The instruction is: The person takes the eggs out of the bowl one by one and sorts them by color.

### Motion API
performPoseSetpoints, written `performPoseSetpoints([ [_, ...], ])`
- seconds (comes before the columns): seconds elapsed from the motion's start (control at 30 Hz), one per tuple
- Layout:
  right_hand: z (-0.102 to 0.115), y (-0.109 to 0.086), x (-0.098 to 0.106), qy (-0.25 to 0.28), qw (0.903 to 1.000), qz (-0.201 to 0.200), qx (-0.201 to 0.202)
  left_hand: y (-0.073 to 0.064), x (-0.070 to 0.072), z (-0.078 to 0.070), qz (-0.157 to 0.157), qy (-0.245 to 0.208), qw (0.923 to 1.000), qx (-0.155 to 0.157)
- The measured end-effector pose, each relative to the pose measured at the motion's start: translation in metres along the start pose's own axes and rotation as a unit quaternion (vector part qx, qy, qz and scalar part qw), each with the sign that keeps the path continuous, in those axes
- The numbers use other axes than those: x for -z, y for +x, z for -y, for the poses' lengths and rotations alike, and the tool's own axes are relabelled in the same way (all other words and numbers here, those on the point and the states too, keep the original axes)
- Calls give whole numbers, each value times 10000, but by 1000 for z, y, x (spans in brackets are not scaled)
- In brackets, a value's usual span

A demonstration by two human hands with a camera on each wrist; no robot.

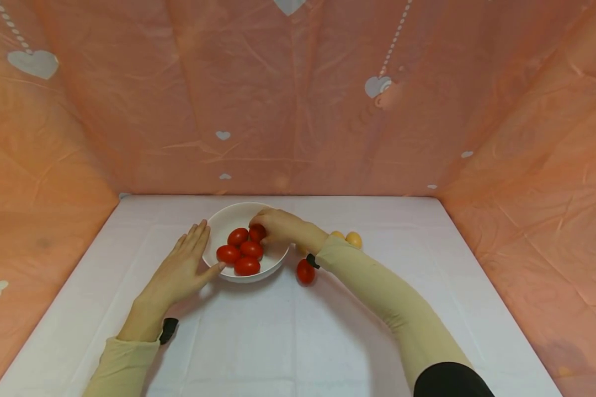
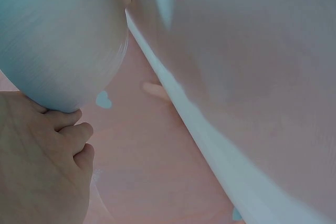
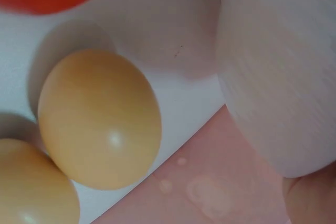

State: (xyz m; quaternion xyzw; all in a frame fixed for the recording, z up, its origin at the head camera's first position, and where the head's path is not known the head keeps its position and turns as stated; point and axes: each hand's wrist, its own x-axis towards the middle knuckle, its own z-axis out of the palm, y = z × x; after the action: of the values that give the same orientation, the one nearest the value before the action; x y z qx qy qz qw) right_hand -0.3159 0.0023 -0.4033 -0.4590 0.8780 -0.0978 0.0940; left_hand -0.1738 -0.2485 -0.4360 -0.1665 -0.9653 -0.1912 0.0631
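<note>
A white bowl (image 1: 278,259) stands towards the back of the table with several red plum tomatoes (image 1: 246,266) inside. My right hand (image 1: 283,227) reaches over the bowl's right rim and its curled fingers pinch a tomato (image 1: 256,232), partly hidden by the fingertips. On the bowl's left side, my left hand (image 1: 181,270) lies with fingers straight against the outer wall and the thumb at the front rim. The left wrist view catches those fingers (image 2: 73,135) touching the underside of the bowl (image 2: 63,40).
One red tomato (image 1: 305,272) lies on the white tablecloth (image 1: 258,342) right of the bowl, below my right wrist. Smooth yellow egg-shaped things (image 3: 100,119) sit just behind that forearm. Orange hanging sheets (image 1: 298,110) with pale hearts close off the back and both sides.
</note>
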Motion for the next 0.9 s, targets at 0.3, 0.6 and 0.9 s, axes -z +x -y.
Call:
performPoseSetpoints([
  [0.3, 2, -1, -1, -128, 9999, 77, -58, 1, 0, 0, 43, -19, 10000, 32],
  [0.6, 0, -4, 0, -97, 9999, 8, 29, 1, -1, 0, -18, -23, 10000, -8],
  [0.9, -2, -11, 4, 360, 9990, -215, 152, 1, 0, -1, 27, 6, 10000, 44],
])
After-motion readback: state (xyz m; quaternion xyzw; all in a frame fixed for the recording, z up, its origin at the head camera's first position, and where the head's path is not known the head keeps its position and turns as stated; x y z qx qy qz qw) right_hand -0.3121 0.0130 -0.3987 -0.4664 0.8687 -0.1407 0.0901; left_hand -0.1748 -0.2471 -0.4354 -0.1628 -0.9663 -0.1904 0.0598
